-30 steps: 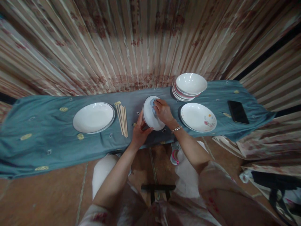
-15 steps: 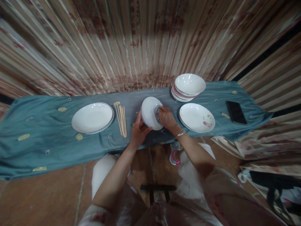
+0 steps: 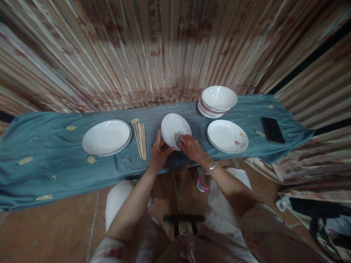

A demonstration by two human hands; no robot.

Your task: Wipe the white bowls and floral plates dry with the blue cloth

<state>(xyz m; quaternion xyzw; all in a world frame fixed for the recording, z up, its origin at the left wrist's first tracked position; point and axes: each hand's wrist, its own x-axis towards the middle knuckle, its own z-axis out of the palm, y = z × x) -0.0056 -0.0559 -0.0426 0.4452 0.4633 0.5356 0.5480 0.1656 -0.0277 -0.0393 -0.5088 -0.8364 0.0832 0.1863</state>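
1. Held a white, round-rimmed, glossy ceramic-looking bowl with a thin dark edge [image 3: 173, 125] at the middle of the worktop [image 3: 65, 155], covered in blue-green patterned fabric; could not tell whether resting on the fabric or raised just above.
2. Had the bowl to the far right of the left hand [image 3: 159, 152] and to the far left of the right hand [image 3: 193, 149], with neither hand plainly nearer.
3. Saw the rim foreshortened into an oval, with its longer span slanting from far left to near right, and the hollow facing up.
4. Gripped the bowl's near left side in the left hand, with the thumb over the near rim and the other fingers curled around the outside, partly hidden.
5. Pinched a small, bunched, blue-grey cloth [image 3: 179, 139] in the right fingers, set against the near right part of the bowl's inside.
6. Slanted both forearms in from the near side, with a shiny silver-coloured bracelet [image 3: 212, 166] on the right wrist.
7. Had slim pale wooden chopsticks [image 3: 140, 141] to the left and white, flower-printed round plates [image 3: 226, 136] to the right, both clear of the hands.
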